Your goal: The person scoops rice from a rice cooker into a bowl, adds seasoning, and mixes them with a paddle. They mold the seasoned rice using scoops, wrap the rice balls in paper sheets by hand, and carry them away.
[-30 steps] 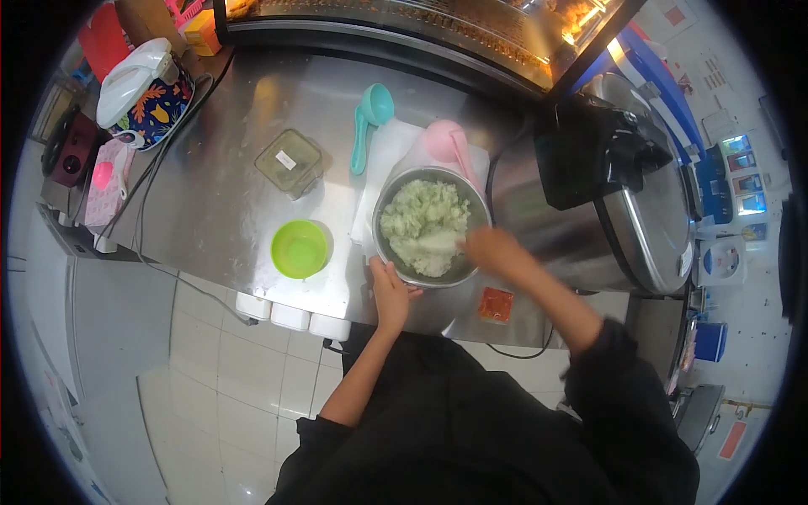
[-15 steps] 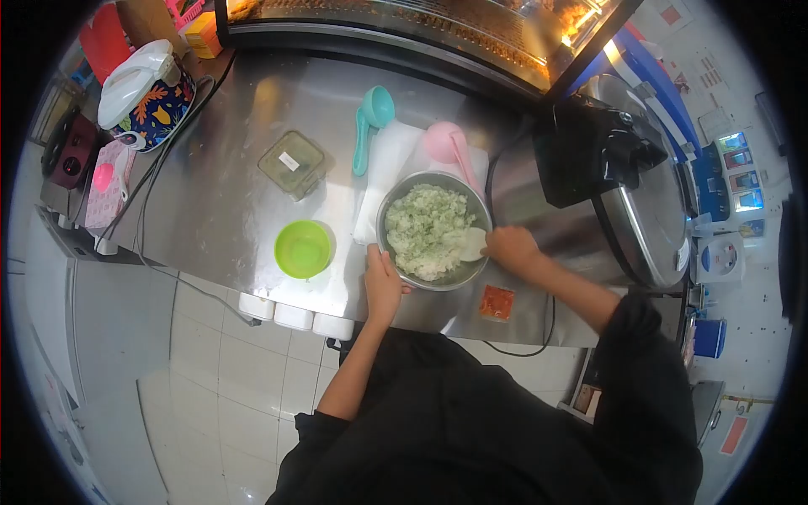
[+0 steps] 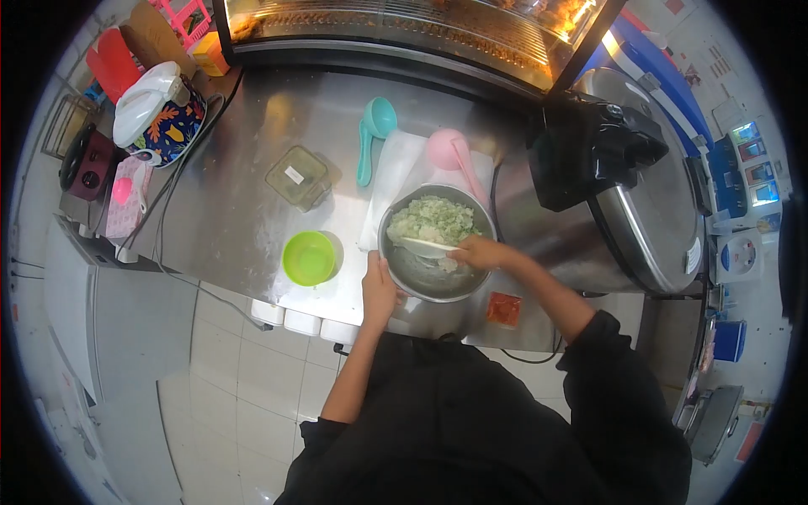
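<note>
— While the green bowl [image 3: 308, 258] sits apart at left, what does the left hand [image 3: 380, 290] do?

— It lies against the near-left side of the metal bowl [image 3: 423, 282], thumb by the rim, fingers along the outer wall. Whether they clench or merely brace, cannot tell.

— And the rice [image 3: 433, 219]?

— Inside the metal bowl, heaped toward the far side. Half a second earlier it covers more of the floor; now the near part shows mostly bare metal with a few clumps.

— Paddle [image 3: 423, 247]?

— Slantwise along the heap's near edge, moved leftward from the bowl's right wall.

— Right hand [image 3: 477, 252]?

— Over the bowl's right side, fingers closed round the paddle's handle.

— Reading?

— Judgement: rice shifts as one mass, so the stirring appears under way.

— Farther right?

— Red packet [image 3: 503, 310] near the metal bowl, untouched; then the large cooker [image 3: 539, 240].
</note>
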`<move>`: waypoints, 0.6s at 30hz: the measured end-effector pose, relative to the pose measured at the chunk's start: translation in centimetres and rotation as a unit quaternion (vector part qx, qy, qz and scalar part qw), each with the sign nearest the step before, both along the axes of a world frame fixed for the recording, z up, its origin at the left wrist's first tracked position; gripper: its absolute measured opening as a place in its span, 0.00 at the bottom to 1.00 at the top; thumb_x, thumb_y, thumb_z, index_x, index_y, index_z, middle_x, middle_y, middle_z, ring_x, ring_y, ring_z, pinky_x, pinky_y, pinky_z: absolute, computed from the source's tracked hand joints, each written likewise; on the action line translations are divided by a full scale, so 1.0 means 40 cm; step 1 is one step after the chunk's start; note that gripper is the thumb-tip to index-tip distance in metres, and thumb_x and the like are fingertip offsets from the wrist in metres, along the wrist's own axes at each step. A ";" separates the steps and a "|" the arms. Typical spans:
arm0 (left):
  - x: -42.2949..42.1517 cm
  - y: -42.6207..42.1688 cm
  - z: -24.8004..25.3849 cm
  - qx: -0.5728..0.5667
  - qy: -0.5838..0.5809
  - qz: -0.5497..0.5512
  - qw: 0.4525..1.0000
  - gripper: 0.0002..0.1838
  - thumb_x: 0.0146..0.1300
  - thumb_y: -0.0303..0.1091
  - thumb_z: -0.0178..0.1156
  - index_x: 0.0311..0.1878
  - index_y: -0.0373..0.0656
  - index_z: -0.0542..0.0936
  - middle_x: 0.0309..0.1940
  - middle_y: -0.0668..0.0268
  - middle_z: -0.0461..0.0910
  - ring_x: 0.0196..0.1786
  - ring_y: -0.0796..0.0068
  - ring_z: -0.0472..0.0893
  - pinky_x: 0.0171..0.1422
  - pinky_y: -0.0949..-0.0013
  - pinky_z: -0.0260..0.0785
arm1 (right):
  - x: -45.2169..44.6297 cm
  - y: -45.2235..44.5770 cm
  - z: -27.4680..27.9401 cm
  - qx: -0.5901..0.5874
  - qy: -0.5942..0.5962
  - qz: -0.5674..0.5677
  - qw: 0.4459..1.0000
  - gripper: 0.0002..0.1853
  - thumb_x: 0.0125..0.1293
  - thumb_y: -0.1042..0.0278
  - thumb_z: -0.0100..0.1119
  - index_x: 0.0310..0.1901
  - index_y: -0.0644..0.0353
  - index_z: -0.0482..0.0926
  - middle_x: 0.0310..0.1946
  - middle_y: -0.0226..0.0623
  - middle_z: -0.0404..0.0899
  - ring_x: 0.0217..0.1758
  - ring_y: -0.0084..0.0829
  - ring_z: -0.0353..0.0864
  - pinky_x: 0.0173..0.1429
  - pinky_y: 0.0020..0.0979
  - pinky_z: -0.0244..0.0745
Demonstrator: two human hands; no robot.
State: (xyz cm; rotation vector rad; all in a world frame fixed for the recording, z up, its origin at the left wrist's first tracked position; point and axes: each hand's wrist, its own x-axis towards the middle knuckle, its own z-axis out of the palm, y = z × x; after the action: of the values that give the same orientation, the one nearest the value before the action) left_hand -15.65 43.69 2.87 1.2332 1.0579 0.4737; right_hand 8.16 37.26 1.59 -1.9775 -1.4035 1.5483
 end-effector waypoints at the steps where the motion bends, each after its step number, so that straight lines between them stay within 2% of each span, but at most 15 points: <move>1: -0.001 -0.002 -0.005 0.028 0.024 0.010 0.999 0.10 0.70 0.36 0.35 0.44 0.40 0.63 0.20 0.57 0.73 0.15 0.68 0.78 0.12 0.73 0.65 | 0.009 0.020 0.035 0.003 0.002 -0.001 1.000 0.19 0.62 0.53 0.54 0.26 0.63 0.70 0.13 0.35 0.68 0.09 0.28 0.66 0.14 0.31 0.61; 2: 0.001 -0.002 -0.011 0.055 0.046 0.020 0.997 0.10 0.70 0.35 0.36 0.43 0.40 0.63 0.18 0.57 0.72 0.15 0.68 0.77 0.12 0.72 0.64 | 0.023 0.029 0.075 -0.112 0.115 -0.073 0.984 0.19 0.62 0.51 0.53 0.27 0.61 0.69 0.13 0.28 0.63 0.10 0.22 0.60 0.13 0.27 0.57; 3: 0.005 0.001 -0.008 0.055 0.047 0.019 0.997 0.10 0.70 0.35 0.36 0.43 0.40 0.63 0.18 0.57 0.72 0.15 0.68 0.77 0.12 0.72 0.64 | 0.032 0.036 0.101 -0.224 0.224 -0.141 0.938 0.20 0.62 0.48 0.53 0.28 0.59 0.69 0.12 0.21 0.58 0.10 0.16 0.55 0.12 0.22 0.53; 4: 0.006 0.004 -0.007 0.065 0.049 0.023 0.996 0.10 0.69 0.35 0.36 0.42 0.39 0.64 0.17 0.57 0.72 0.14 0.68 0.76 0.12 0.72 0.64 | 0.046 0.036 0.096 -0.225 0.225 -0.142 0.937 0.20 0.62 0.48 0.53 0.28 0.59 0.69 0.12 0.21 0.58 0.10 0.16 0.55 0.12 0.22 0.53; 6: 0.003 0.003 -0.007 0.070 0.053 0.026 0.996 0.10 0.69 0.35 0.37 0.41 0.39 0.64 0.16 0.58 0.71 0.13 0.68 0.76 0.12 0.72 0.64 | 0.070 0.010 0.081 -0.251 0.338 -0.225 0.879 0.20 0.63 0.47 0.52 0.30 0.58 0.68 0.12 0.18 0.56 0.11 0.12 0.51 0.11 0.21 0.48; 10: 0.010 0.007 -0.009 0.064 0.053 0.037 0.996 0.09 0.68 0.33 0.38 0.40 0.38 0.65 0.16 0.58 0.70 0.14 0.69 0.75 0.14 0.71 0.66 | 0.059 -0.033 0.092 -0.255 0.370 -0.268 0.853 0.20 0.64 0.47 0.49 0.31 0.58 0.67 0.12 0.19 0.55 0.10 0.14 0.50 0.12 0.22 0.52; 12: 0.011 0.013 -0.010 0.055 0.055 0.041 0.996 0.09 0.68 0.33 0.38 0.40 0.38 0.65 0.16 0.58 0.70 0.15 0.69 0.75 0.14 0.71 0.67 | 0.012 -0.051 0.157 -0.161 0.194 -0.210 0.945 0.20 0.66 0.48 0.47 0.32 0.60 0.68 0.12 0.25 0.61 0.10 0.20 0.54 0.15 0.26 0.60; 13: 0.013 0.015 -0.009 0.047 0.044 0.044 0.997 0.09 0.68 0.33 0.38 0.40 0.38 0.64 0.17 0.58 0.70 0.17 0.68 0.76 0.16 0.71 0.69 | 0.001 -0.052 0.181 -0.161 0.193 -0.211 0.945 0.20 0.66 0.48 0.47 0.32 0.60 0.68 0.12 0.25 0.61 0.10 0.20 0.54 0.15 0.26 0.60; 14: 0.011 0.011 -0.009 0.035 0.036 0.047 0.998 0.09 0.68 0.33 0.38 0.41 0.38 0.64 0.18 0.58 0.70 0.18 0.68 0.76 0.17 0.70 0.71 | -0.013 -0.057 0.200 0.027 0.049 -0.155 0.986 0.20 0.65 0.48 0.47 0.33 0.61 0.69 0.14 0.31 0.66 0.12 0.25 0.61 0.18 0.30 0.65; 15: 0.010 0.005 -0.010 0.030 0.037 0.046 0.998 0.09 0.68 0.33 0.38 0.41 0.38 0.64 0.18 0.58 0.70 0.18 0.68 0.76 0.17 0.70 0.71 | -0.029 -0.064 0.204 0.211 -0.097 -0.087 0.969 0.20 0.65 0.48 0.47 0.34 0.61 0.69 0.15 0.36 0.71 0.13 0.30 0.68 0.20 0.34 0.69; 16: 0.012 -0.001 -0.009 0.032 0.033 0.057 0.997 0.09 0.68 0.33 0.38 0.41 0.38 0.64 0.20 0.57 0.70 0.19 0.67 0.76 0.17 0.70 0.72 | -0.062 -0.064 0.194 0.205 -0.097 -0.088 0.970 0.20 0.65 0.48 0.47 0.34 0.61 0.69 0.15 0.36 0.71 0.13 0.30 0.68 0.20 0.34 0.69; 17: 0.016 -0.004 -0.008 0.035 0.027 0.066 0.997 0.09 0.68 0.33 0.38 0.42 0.37 0.64 0.21 0.56 0.71 0.20 0.67 0.77 0.18 0.69 0.73 | -0.112 -0.052 0.176 0.141 -0.279 -0.098 0.945 0.20 0.64 0.49 0.47 0.34 0.62 0.69 0.19 0.41 0.75 0.18 0.35 0.74 0.23 0.36 0.71; 18: 0.024 -0.010 0.002 0.030 0.026 0.063 0.997 0.09 0.68 0.33 0.38 0.42 0.37 0.64 0.21 0.56 0.71 0.20 0.67 0.77 0.18 0.69 0.73 | -0.163 -0.045 0.155 0.070 -0.452 -0.102 0.884 0.19 0.64 0.50 0.48 0.34 0.62 0.70 0.22 0.46 0.78 0.23 0.41 0.79 0.25 0.39 0.73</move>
State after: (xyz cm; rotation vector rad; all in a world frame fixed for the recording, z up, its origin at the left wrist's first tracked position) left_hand -14.67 43.30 2.93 1.2412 1.1791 0.5764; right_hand 1.63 35.44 7.78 -2.7730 -1.4300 0.3645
